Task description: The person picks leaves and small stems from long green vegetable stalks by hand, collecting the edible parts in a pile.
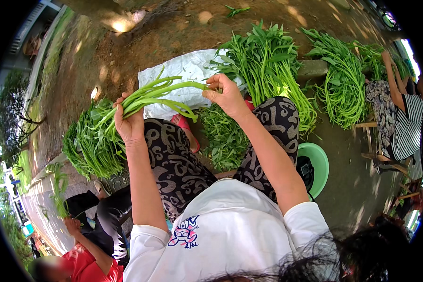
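Observation:
A small bunch of green leafy-vegetable stems (151, 95), like water spinach, lies across my left hand (129, 121), whose fingers and thumb close around it. With thumb and fingertips, my right hand (225, 96) pinches the tip of one long stem at the bunch's right end. Behind the bunch a white plastic sheet (192, 63) is spread on the ground. Below my left hand and to its left rests a heap of long leafy greens (98, 151). Loose leaves and short pieces (225, 141) cover the ground between my knees. A large upright pile of greens (264, 67) stands beyond my right knee.
A light green plastic basin (319, 169) with a dark object inside sits by my right thigh. Another greens pile (345, 84) lies farther right, near a seated person in stripes (407, 130). At lower left, a person in red (91, 259) holds greens. A tree trunk (116, 17) rises ahead.

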A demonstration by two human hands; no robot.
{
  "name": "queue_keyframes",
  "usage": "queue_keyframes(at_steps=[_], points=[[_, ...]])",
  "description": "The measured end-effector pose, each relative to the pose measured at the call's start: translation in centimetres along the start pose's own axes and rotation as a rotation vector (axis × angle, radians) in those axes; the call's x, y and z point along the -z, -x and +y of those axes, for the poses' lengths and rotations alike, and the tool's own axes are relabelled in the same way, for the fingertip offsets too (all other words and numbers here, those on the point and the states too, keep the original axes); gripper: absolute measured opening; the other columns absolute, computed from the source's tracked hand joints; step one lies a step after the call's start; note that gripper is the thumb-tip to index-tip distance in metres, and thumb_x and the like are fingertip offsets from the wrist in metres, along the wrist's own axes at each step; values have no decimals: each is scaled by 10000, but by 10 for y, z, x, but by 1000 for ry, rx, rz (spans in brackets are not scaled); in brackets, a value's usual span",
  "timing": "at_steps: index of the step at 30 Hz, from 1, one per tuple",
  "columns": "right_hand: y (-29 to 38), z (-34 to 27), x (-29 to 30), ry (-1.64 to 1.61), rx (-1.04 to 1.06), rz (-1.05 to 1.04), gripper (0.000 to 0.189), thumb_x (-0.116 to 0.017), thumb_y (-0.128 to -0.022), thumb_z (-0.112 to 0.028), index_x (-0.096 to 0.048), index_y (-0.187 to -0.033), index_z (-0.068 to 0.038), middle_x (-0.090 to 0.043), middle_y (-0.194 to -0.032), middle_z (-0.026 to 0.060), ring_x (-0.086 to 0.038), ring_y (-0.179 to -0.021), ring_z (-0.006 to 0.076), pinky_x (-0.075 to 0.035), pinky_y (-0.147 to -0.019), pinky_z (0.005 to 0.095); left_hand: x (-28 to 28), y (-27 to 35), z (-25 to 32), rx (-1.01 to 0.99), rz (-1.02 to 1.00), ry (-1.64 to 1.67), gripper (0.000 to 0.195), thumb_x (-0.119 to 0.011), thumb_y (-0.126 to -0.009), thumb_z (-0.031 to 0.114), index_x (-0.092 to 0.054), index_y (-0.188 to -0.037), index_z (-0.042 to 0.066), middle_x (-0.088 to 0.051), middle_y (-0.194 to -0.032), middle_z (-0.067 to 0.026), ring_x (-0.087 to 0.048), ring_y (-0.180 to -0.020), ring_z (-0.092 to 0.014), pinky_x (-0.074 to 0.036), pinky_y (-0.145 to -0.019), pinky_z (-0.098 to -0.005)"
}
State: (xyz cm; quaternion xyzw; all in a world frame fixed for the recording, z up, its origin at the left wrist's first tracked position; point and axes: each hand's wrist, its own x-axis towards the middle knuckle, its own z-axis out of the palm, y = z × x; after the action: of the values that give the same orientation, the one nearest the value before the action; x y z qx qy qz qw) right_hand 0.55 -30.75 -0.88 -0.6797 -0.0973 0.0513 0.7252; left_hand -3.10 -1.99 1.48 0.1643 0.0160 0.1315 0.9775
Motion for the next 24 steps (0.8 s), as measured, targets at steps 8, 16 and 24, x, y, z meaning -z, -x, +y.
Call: queue_keyframes(at_steps=[8,16,24], points=[[-2,7,-5,453,218,117,226,-706,-774,-130,-571,-930,-36,-605,-879,69,-589,-740,190,-475,-645,314,-4,-1,-3,17,19,-12,181,-624,-833,-2,-542,-906,143,-600,-997,3,-515,-1131,-228,-355,-1025,-555],[2,6,-10,721,261,139,151,-659,-743,-102,-529,-816,-80,-554,-833,62,-592,-688,276,-484,-596,387,-4,-1,-5,19,27,-62,182,-620,-841,9,-532,-921,148,-603,-993,7,-519,-1132,-223,-368,-1015,-551],[4,6,-9,619,304,91,130,-637,-766,-104,-540,-850,-81,-567,-857,57,-599,-680,274,-490,-603,377,0,-2,-2,-14,38,-24,184,-616,-844,12,-529,-930,150,-603,-998,10,-522,-1136,-223,-368,-1014,-555]])
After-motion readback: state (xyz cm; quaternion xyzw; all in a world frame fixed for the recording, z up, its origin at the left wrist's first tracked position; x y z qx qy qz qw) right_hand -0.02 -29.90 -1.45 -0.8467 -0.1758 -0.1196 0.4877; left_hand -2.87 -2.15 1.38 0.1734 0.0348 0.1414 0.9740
